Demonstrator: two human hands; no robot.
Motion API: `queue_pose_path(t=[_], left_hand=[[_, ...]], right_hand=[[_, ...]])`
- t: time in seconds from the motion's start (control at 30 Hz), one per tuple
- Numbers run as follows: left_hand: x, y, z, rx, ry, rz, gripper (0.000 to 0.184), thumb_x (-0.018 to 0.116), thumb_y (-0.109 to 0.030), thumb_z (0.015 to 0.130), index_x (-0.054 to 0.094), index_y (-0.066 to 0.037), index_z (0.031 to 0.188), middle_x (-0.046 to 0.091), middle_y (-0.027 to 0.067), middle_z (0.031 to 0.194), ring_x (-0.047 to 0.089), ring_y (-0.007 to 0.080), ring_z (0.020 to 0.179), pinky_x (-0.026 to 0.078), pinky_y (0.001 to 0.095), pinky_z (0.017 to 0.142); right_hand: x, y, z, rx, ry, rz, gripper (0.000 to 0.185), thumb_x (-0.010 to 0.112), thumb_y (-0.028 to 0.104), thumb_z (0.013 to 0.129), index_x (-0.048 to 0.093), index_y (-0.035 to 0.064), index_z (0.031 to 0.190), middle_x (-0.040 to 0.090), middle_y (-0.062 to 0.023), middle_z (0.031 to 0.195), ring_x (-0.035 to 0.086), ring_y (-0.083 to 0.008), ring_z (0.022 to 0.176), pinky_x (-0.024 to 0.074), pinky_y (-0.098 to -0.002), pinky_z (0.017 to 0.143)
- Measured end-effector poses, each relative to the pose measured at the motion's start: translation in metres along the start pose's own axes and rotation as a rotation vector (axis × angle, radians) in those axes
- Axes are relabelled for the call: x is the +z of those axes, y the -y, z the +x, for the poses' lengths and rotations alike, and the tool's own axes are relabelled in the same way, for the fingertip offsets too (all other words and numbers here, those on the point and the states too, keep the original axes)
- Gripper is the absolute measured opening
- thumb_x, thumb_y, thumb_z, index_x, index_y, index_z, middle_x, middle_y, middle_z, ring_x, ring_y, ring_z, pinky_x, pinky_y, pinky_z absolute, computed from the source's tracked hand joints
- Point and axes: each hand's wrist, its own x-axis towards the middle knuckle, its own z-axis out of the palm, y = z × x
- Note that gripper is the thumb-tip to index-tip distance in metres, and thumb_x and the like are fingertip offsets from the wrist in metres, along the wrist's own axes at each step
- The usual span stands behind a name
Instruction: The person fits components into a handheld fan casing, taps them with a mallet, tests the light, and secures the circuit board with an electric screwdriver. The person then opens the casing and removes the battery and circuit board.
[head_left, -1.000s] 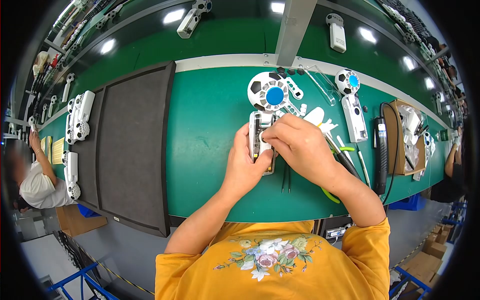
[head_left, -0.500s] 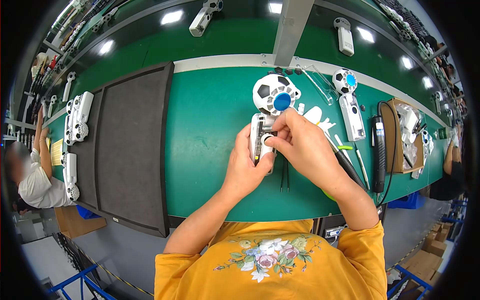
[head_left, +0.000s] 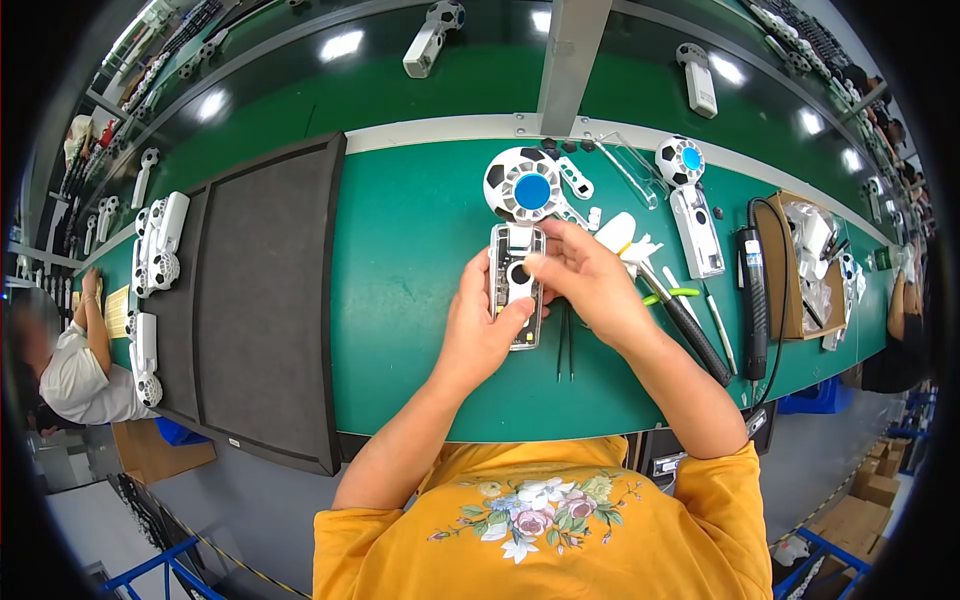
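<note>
A white device with a football-patterned round head (head_left: 522, 185) and a handle with its inside exposed (head_left: 511, 290) is in front of me. Wrapped round the handle's left side is my left hand (head_left: 475, 322), its thumb across the lower part. My right hand (head_left: 590, 285) is at the handle's upper right, thumb beside a round black-centred part and fingers near the neck. Whether its fingers pinch anything is hidden. Tweezers (head_left: 566, 345) lie just right of the handle, and green-handled pliers (head_left: 668, 294) lie farther right.
A large dark tray (head_left: 262, 300) lies at the left, with white devices (head_left: 143, 350) beyond it. To the right are another football-headed device (head_left: 695, 230), a black cylindrical tool (head_left: 754, 300) with a cable, and a cardboard box (head_left: 793, 270) of parts. A co-worker (head_left: 80, 365) is at far left.
The device's head has turned and shifted left, showing the small white parts behind it. My right thumb has moved up along the round part. The co-worker's arm has lowered since half a second ago.
</note>
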Motion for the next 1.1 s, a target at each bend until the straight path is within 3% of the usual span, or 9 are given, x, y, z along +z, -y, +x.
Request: queue_pose_path(t=[0.07,0.17,0.4,0.57,0.8,1.0,1.1], left_hand=[[-0.002,-0.002,0.0,-0.013,0.024,-0.023,0.057,0.055,-0.002,0.084,0.029,0.003,0.134,0.053,0.015,0.116,0.062,0.0198,0.095,0.055,0.0325,0.08],[-0.003,-0.002,0.0,-0.03,0.048,-0.053,0.056,0.054,-0.002,0.085,0.028,0.003,0.134,0.053,0.0154,0.116,0.062,0.0205,0.095,0.055,0.0334,0.08],[-0.004,-0.002,0.0,-0.038,0.062,-0.082,0.055,0.052,-0.001,0.085,0.028,0.004,0.134,0.055,0.0157,0.113,0.063,0.0206,0.094,0.056,0.0333,0.079],[-0.001,-0.004,-0.001,-0.038,0.044,-0.068,0.054,0.052,0.0,0.085,0.028,0.004,0.134,0.056,0.0159,0.111,0.064,0.0192,0.091,0.055,0.0315,0.076],[-0.004,-0.003,0.0,-0.05,0.04,0.026,0.053,0.051,0.001,0.085,0.029,0.004,0.133,0.057,0.0156,0.109,0.066,0.0188,0.083,0.055,0.0304,0.071],[-0.002,0.002,-0.001,0.002,0.061,-0.063,0.053,0.051,-0.009,0.088,0.028,0.0,0.135,0.057,0.016,0.111,0.066,0.0219,0.083,0.057,0.0321,0.073],[-0.002,-0.003,-0.003,-0.025,0.066,-0.123,0.047,0.051,-0.006,0.089,0.03,0.003,0.131,0.056,0.0149,0.11,0.065,0.0196,0.084,0.055,0.0306,0.072]], right_hand=[[-0.004,-0.006,0.001,0.057,-0.009,0.172,0.041,0.054,0.019,0.096,0.046,-0.0023,0.13,0.059,-0.0054,0.094,0.054,-0.0094,0.077,0.0486,-0.0243,0.066],[-0.005,-0.012,-0.001,-0.011,-0.013,0.116,0.043,0.047,0.023,0.099,0.044,-0.0027,0.133,0.058,-0.0044,0.09,0.054,-0.0093,0.075,0.0484,-0.0245,0.067],[-0.002,-0.004,-0.002,0.032,-0.012,0.091,0.046,0.052,0.02,0.097,0.042,-0.0032,0.135,0.059,-0.0057,0.094,0.054,-0.0094,0.077,0.0479,-0.0243,0.069],[0.002,-0.002,-0.003,0.0,-0.007,0.077,0.056,0.063,0.011,0.089,0.037,-0.0064,0.135,0.062,-0.0095,0.105,0.058,-0.0102,0.083,0.0479,-0.0245,0.07],[0.005,-0.009,0.001,0.01,-0.053,-0.015,0.049,0.065,0.011,0.087,0.042,-0.006,0.127,0.062,-0.0089,0.103,0.06,-0.0102,0.084,0.0479,-0.0237,0.067],[-0.007,-0.011,0.001,-0.044,-0.022,-0.062,0.05,0.059,0.021,0.093,0.04,-0.0032,0.131,0.061,-0.005,0.095,0.056,-0.0085,0.075,0.0454,-0.0227,0.062],[-0.01,-0.005,-0.003,-0.042,0.022,-0.071,0.052,0.055,0.03,0.095,0.039,-0.0019,0.133,0.06,-0.0049,0.094,0.053,-0.0084,0.073,0.0446,-0.0231,0.063]])
